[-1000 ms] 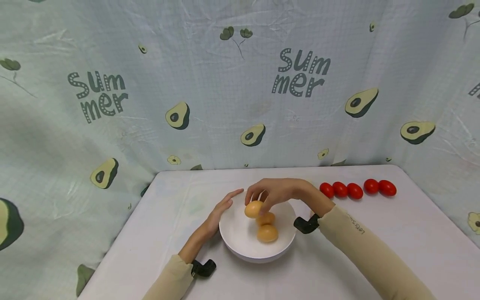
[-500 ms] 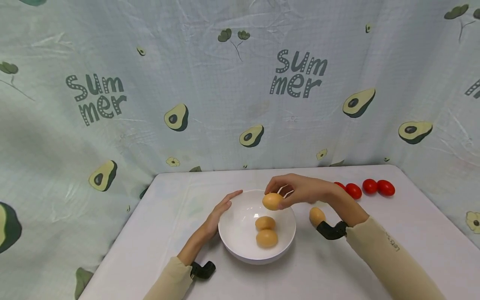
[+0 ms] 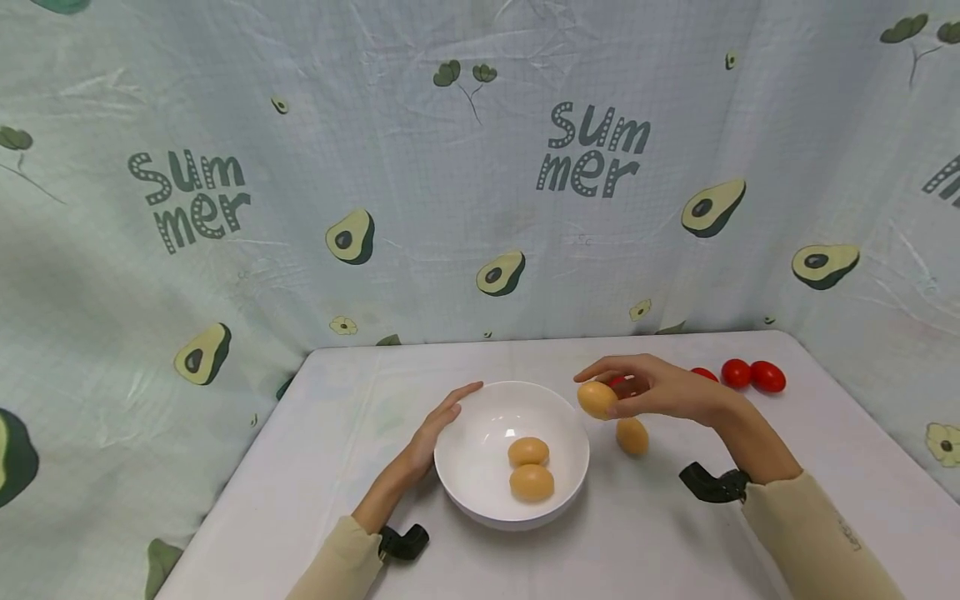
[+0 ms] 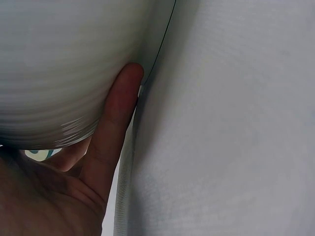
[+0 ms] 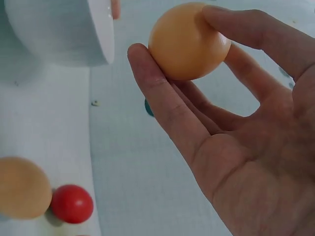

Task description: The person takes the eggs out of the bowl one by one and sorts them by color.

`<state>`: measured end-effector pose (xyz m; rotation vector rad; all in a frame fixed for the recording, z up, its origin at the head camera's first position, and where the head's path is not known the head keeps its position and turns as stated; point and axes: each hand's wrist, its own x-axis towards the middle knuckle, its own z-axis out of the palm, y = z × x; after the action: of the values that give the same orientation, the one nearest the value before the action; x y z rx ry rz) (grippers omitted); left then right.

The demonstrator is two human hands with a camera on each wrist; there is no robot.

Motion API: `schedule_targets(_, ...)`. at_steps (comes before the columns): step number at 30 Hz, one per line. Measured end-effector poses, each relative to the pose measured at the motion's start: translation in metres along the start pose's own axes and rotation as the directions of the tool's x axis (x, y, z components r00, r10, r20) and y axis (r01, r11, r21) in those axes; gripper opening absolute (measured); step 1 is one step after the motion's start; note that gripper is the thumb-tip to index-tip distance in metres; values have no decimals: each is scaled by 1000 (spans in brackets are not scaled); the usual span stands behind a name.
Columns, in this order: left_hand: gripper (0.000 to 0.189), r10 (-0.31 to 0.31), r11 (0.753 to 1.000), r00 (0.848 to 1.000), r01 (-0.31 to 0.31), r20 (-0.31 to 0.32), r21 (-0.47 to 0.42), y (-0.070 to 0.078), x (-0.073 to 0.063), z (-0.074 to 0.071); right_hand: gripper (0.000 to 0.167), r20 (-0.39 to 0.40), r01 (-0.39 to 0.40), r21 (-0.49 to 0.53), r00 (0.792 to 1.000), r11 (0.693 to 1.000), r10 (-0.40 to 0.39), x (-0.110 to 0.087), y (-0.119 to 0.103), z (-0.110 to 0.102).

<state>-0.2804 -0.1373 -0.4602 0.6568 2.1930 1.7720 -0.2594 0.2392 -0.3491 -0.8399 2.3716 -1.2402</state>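
Note:
My right hand pinches a yellow-brown egg between thumb and fingers, just right of a white bowl. The right wrist view shows the held egg close up, with the thumb on one side and fingertips on the other. Inside the bowl lie two similar eggs, side by side. My left hand rests along the bowl's left outer side. Its extended finger touches the bowl wall in the left wrist view. Another egg lies on the table below the right hand.
Red cherry tomatoes lie in a row at the back right, partly hidden by the right hand. A white-covered table bears everything. Behind it hangs a curtain printed with avocados.
My right hand has lifted the egg out from over the bowl and carried it right, past the rim. The egg on the table has come into view. The left hand stays on the bowl.

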Motion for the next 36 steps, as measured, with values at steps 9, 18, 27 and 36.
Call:
schedule_targets(9,55,-6,1000,1000,6,-2,0,0,-1,-1,41,-86,-36,45,996,998,40,-27,25,-9)
schedule_targets(18,55,-8,1000,1000,8,1,9,-1,-2,-3,43,-173,-118,61,977,991,127,-50,47,-22)
schedule_targets(27,55,-7,1000,1000,7,15,-2,-1,-1,-4,52,-261,-264,54,927,963,269,-66,67,-24)
schedule_targets(36,55,-12,1000,1000,11,16,8,-1,-1,-4,64,-244,-391,97,882,915,403,-66,95,-18)
